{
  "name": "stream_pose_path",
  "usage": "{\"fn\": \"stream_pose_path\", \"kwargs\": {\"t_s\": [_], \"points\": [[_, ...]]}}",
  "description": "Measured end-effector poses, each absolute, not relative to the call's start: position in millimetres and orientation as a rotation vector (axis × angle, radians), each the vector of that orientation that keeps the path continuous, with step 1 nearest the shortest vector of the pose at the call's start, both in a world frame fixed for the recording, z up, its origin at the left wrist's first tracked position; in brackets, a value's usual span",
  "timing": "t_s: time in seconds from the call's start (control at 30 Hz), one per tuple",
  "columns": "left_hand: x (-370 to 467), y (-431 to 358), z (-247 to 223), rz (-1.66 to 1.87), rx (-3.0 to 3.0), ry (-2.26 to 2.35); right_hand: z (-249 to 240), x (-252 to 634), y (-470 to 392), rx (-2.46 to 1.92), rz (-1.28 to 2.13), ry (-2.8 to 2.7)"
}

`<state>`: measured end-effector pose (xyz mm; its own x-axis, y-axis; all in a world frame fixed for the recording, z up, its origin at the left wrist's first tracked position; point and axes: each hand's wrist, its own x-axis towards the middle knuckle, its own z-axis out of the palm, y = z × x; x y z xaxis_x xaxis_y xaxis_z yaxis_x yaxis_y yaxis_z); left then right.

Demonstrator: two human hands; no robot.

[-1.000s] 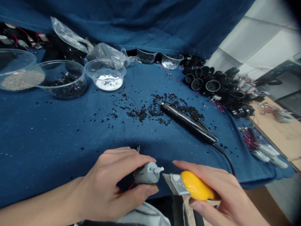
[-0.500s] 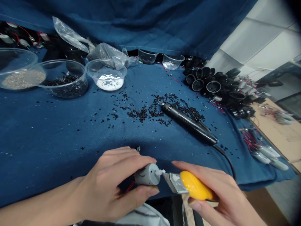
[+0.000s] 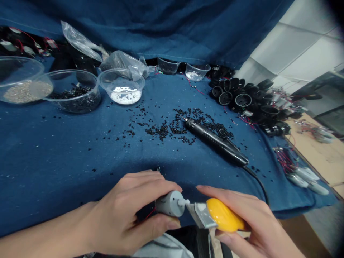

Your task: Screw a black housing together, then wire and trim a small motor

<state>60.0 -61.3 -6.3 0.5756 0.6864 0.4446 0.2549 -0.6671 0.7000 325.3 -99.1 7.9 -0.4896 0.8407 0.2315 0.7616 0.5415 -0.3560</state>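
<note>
My left hand is closed around a small grey cylindrical motor, its shaft end turned to the right. White paste-like material covers the shaft tip. In my right hand is a scraper with a glossy yellow handle, gripped between thumb and fingers. Its metal blade carries a whitish smear and reaches the shaft tip; whether they touch is hard to tell. A red wire runs below the motor, largely hidden by my left hand.
A black electric screwdriver lies among scattered small black screws on the blue cloth. Clear tubs stand at the back left, one with white pieces. Black cup-shaped housings and wired grey motors sit at the right.
The motor and scraper have both moved slightly down, the motor also a little to the right, closer to the blade. Both hands keep their holds.
</note>
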Motion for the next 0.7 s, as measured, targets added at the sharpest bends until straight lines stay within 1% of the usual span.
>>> {"fn": "stream_pose_path", "kwargs": {"t_s": [0.23, 0.4, 0.53, 0.7], "points": [[58, -56, -5, 0.876, 2.143, 0.608, 7, 325, -101, -1.334, 0.323, -2.405], [58, -53, -7, 0.811, 2.126, 0.598, 4, 325, -102, -1.352, 0.305, -2.399], [55, -50, -9, 0.792, 2.172, 0.610, 4, 323, -104, -1.405, 0.341, -2.389], [59, -55, -10, 0.736, 2.226, 0.584, 2, 321, -88, -1.348, 0.480, -2.306]]}}
